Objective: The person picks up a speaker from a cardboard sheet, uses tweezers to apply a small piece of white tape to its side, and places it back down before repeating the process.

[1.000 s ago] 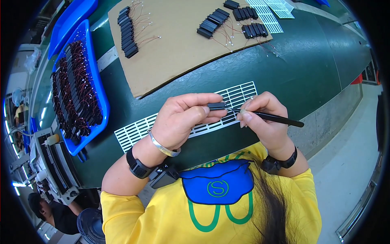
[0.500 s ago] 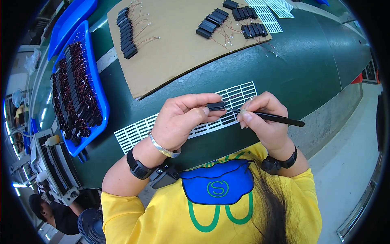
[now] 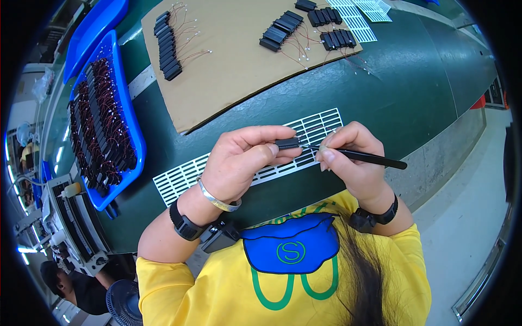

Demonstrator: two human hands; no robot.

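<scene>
Nearest of all, the yellow shirt (image 3: 217, 296) with its blue panel (image 3: 293, 258), and just beyond it, two forearms reaching in over the green worktop (image 3: 402, 92). A silvery bangle (image 3: 219, 201) and a black wristband (image 3: 185, 223) ride on the left arm; another dark band (image 3: 378, 218) circles the right wrist.

Now the hands, and here's the action! The left hand (image 3: 234, 157) has a small black block (image 3: 287, 143) pinched between thumb and fingers, its right end poking out. From the other side, the right hand (image 3: 353, 157) grips a slim black tool (image 3: 378, 158) like a pen, its thin tip right at that exposed end; whether tip meets block is too fine to call. Beneath them both, a white slotted strip (image 3: 182, 175) lies slantwise on the worktop.

Further out, a cardboard sheet (image 3: 217, 76), carrying one row of black blocks (image 3: 167, 49) on its left, red wires trailing, and more wired clusters (image 3: 281, 31) on its right. Over to the left, a blue tray (image 3: 139, 152) packed with wired blocks, a second blue tray (image 3: 103, 22) beyond it. White slotted sheets (image 3: 356, 24) sit by the cardboard's far right corner.
</scene>
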